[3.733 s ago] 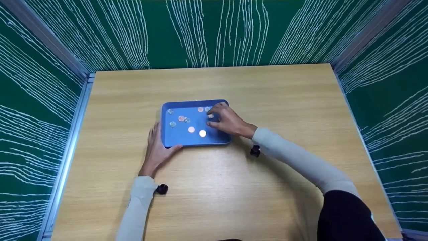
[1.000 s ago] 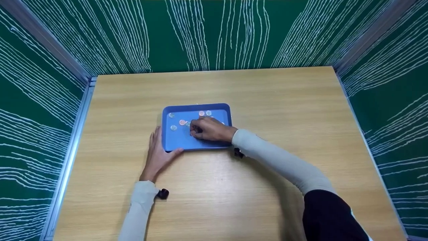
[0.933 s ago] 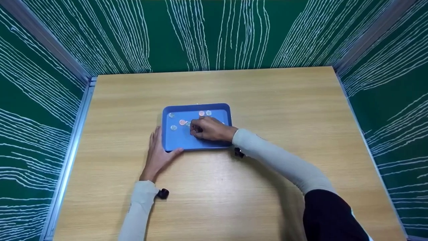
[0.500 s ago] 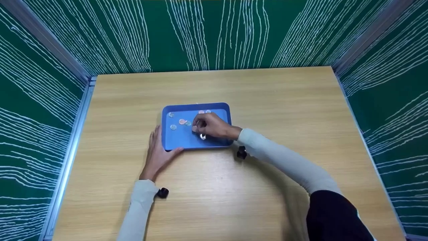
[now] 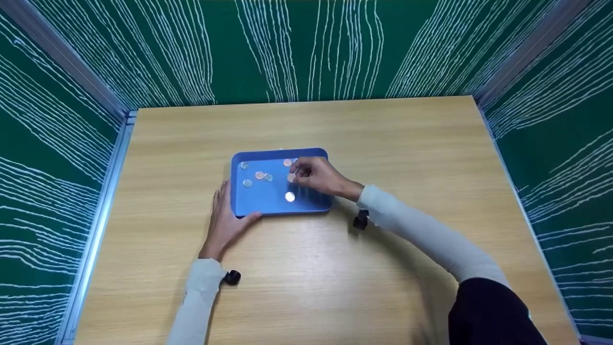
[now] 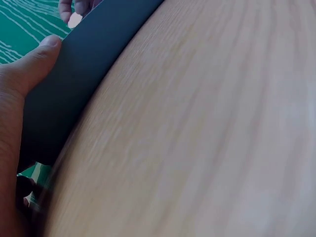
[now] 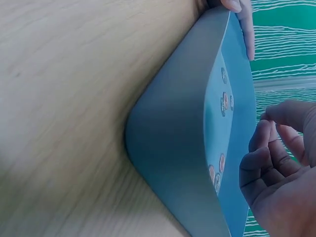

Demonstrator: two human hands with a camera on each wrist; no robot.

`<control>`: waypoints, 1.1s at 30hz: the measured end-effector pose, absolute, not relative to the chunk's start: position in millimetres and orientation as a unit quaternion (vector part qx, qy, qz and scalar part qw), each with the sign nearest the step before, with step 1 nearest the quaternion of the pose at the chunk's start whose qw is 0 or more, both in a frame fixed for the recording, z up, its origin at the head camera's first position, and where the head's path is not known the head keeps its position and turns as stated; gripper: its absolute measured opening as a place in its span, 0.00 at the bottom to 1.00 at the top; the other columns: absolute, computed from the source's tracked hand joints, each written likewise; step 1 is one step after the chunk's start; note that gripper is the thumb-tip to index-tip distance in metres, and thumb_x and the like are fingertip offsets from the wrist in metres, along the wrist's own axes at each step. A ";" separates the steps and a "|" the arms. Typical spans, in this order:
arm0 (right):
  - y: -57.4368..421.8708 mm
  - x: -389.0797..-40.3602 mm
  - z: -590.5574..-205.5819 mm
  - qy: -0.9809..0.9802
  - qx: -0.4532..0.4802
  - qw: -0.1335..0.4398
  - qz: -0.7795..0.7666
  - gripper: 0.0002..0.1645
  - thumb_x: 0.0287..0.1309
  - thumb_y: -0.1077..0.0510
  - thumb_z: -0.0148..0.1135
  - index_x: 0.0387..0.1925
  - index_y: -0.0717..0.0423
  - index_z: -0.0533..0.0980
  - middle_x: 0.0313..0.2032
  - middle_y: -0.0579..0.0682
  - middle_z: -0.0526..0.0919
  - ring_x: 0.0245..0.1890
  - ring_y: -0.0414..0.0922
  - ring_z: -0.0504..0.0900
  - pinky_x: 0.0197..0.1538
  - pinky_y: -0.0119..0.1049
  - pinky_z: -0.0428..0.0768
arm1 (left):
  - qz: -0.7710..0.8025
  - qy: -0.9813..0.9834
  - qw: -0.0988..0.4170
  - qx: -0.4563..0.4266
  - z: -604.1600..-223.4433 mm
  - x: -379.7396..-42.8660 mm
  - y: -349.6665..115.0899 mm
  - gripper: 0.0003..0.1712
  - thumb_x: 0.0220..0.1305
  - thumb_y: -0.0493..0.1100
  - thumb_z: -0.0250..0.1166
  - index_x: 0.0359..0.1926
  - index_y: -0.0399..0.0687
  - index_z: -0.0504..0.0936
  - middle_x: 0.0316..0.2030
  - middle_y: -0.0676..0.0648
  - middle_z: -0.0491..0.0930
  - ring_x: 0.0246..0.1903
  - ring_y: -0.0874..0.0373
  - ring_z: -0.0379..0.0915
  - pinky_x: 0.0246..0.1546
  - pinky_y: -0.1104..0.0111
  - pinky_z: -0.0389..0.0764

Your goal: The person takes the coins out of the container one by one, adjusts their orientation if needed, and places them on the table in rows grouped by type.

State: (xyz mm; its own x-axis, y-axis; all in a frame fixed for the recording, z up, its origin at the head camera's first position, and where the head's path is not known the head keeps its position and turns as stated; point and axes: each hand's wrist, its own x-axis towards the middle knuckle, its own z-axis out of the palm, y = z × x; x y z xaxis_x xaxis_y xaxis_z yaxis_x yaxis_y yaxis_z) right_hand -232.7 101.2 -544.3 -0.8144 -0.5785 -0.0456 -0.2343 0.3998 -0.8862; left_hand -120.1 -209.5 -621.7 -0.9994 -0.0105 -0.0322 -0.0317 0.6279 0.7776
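A blue rectangular tray [image 5: 263,201] lies on the wooden table, with several silver and copper-coloured coins spread on its floor. My left hand [image 5: 225,218] rests around its near left corner, fingers extended along the left wall. Its thumb [image 6: 42,54] presses the front wall in the left wrist view. Above the tray's right half, my right hand [image 5: 321,176] pinches a coin [image 5: 291,178] between thumb and fingertips. A bright silver coin [image 5: 289,197] lies in front of that hand, and a copper-coloured coin [image 5: 287,162] behind it. The hand partly covers another coin beside that one.
On the tray's left half are a silver coin [image 5: 244,165], another [image 5: 247,183] nearer the front, and a copper-coloured coin [image 5: 259,175] touching a silver one [image 5: 268,177]. Green walls [image 5: 330,48] with white streaks enclose the back and sides of the table [image 5: 311,278].
My right hand has picked up the coin from the tray's front middle and moved right and slightly back with it, uncovering the bright silver coin. My left hand stays at the corner.
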 end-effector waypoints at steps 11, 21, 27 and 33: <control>123.1 -226.7 -536.2 0.821 -0.225 0.167 -0.498 0.10 0.71 0.63 0.73 0.52 0.58 0.87 0.41 0.52 0.88 0.40 0.48 0.83 0.44 0.32 0.84 | 0.433 0.901 -0.001 -0.005 -621.4 -120.5 -208.9 0.77 0.59 0.66 0.83 0.91 0.45 0.42 0.89 0.35 0.41 0.87 0.32 0.31 0.84 0.35 0.43; 139.5 -221.6 -546.7 0.816 -0.219 0.133 -0.518 0.08 0.70 0.67 0.72 0.49 0.61 0.87 0.39 0.53 0.88 0.38 0.46 0.83 0.41 0.29 0.83 | 0.427 0.904 0.007 -0.010 -622.4 -121.2 -208.5 0.78 0.57 0.68 0.82 0.91 0.46 0.41 0.89 0.37 0.40 0.87 0.32 0.31 0.84 0.34 0.43; 148.8 -217.5 -552.4 0.812 -0.215 0.125 -0.528 0.08 0.69 0.67 0.73 0.48 0.63 0.87 0.37 0.54 0.88 0.37 0.47 0.83 0.39 0.28 0.82 | 0.425 0.905 0.011 -0.013 -622.4 -120.9 -209.1 0.78 0.59 0.68 0.82 0.91 0.48 0.41 0.89 0.37 0.40 0.87 0.32 0.30 0.84 0.34 0.42; 158.6 -215.3 -554.4 0.812 -0.204 0.124 -0.532 0.08 0.68 0.69 0.72 0.48 0.65 0.87 0.36 0.53 0.88 0.37 0.46 0.83 0.40 0.28 0.82 | 0.433 0.902 0.009 -0.010 -623.4 -120.7 -209.6 0.78 0.58 0.69 0.82 0.91 0.49 0.41 0.89 0.37 0.40 0.87 0.32 0.30 0.83 0.33 0.43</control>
State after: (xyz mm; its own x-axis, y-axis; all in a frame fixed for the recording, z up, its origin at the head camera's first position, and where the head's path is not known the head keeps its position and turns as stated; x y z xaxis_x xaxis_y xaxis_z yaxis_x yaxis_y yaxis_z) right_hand -215.3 158.6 -554.4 -0.8857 -0.4640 0.0150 -0.1993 0.3509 -0.9150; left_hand -120.7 -209.6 -623.4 -0.9996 -0.0107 -0.0259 -0.0269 0.6257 0.7796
